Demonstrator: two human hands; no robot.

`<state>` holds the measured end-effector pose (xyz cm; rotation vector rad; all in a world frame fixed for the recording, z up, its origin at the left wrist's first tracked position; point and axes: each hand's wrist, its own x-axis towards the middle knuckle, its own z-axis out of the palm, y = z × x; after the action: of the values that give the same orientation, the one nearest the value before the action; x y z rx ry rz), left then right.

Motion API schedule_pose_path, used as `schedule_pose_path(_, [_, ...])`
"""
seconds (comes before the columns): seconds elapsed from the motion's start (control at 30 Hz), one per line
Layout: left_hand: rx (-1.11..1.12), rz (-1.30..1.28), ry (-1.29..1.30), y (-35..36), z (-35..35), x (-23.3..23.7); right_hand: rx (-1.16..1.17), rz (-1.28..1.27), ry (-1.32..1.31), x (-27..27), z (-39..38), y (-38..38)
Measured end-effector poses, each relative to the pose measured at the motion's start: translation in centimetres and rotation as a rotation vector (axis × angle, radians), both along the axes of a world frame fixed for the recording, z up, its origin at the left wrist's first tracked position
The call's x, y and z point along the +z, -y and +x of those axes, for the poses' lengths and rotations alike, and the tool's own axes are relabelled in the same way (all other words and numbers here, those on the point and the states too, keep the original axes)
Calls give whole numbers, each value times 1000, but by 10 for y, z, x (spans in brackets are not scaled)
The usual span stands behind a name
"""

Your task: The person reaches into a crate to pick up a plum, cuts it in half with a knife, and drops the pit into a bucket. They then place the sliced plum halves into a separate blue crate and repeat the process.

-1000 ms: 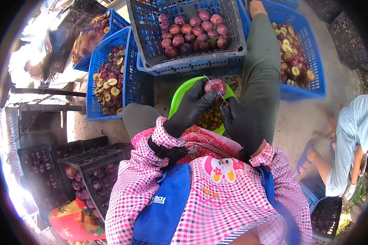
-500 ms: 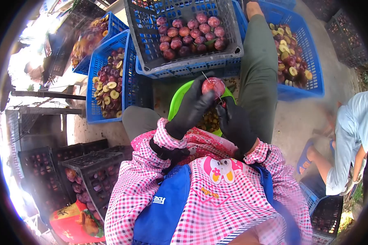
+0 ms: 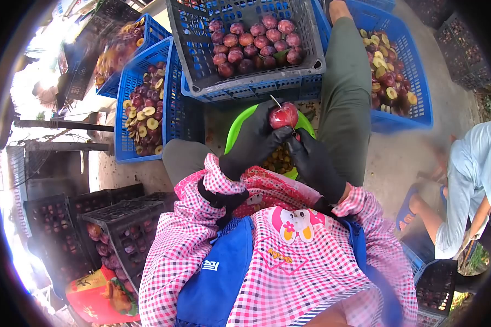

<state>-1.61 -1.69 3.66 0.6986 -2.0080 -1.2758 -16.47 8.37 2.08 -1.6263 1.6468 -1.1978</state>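
Both my hands wear black gloves and meet over a bright green basin between my legs. My left hand is closed around a red plum. In my right hand is a small knife with what looks like a red handle, mostly hidden by the fingers. Its thin blade passes at the plum, with the tip showing beyond the upper left side; how deep it cuts is hidden. Small yellowish-brown pieces lie in the basin.
A black crate of whole plums stands ahead on a blue crate. Blue crates of cut plums stand left and right. Black crates of plums are at lower left. Another person bends at the right.
The plum has turned in my left hand and shifted slightly, its blade-side view changed. My right hand has moved closer, its thumb now against the plum's lower side.
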Motion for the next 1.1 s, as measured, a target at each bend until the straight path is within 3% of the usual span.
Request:
schedule_pose_path(0.07, [-33,58,48,12,0,-10,240,286,345,-3,-10,9])
schedule_pose_path(0.13, [-70,111,98,21,4,-16,157,287,316,4,-12,7])
schedule_pose_path(0.2, [-98,543,23,25,6,-15,81,296,287,20,-17,10])
schedule_pose_path(0.23, [-89,561,27,16,7,-19,-32,162,229,29,-20,7])
schedule_pose_path(0.27, [-114,731,-127,10,3,-18,-150,12,166,33,-22,10])
schedule_pose_path(0.3, [-141,891,-286,7,0,-15,-152,7,165,31,-25,18])
schedule_pose_path(0.33, [-169,951,-237,-1,2,-11,-111,-72,73,27,-26,25])
schedule_pose_path(0.37, [-172,952,-234,-7,-1,-11,-71,-151,-20,27,-26,29])
schedule_pose_path(0.6, [-26,704,-346,-20,-23,-16,-92,-227,-29,29,-16,23])
schedule_pose_path(0.67, [-239,502,-272,-15,-21,-14,17,-299,-233,37,-26,20])
schedule_pose_path(0.7, [-239,511,-270,-17,-18,-10,16,-290,-230,43,-31,20])
schedule_pose_path(0.77, [-323,1174,-370,-18,-14,-1,258,-239,-452,51,-39,23])
schedule_pose_path(0.83, [-429,1103,-334,-19,-14,-21,318,-305,-482,46,-45,25])
schedule_pose_path(0.9, [-458,763,-325,-26,-24,-39,378,-368,-512,43,-49,25])
schedule_pose_path(0.97, [-468,858,-355,-28,-19,-55,465,-320,-532,40,-51,23])
schedule_pose_path(1.03, [-455,549,-141,-30,-16,-73,513,-292,-554,38,-52,20])
schedule_pose_path(1.07, [-429,664,-11,-27,-14,-72,561,-269,-577,37,-52,19])
schedule_pose_path(1.1, [-519,754,-210,-31,-18,-55,559,-268,-577,37,-53,20])
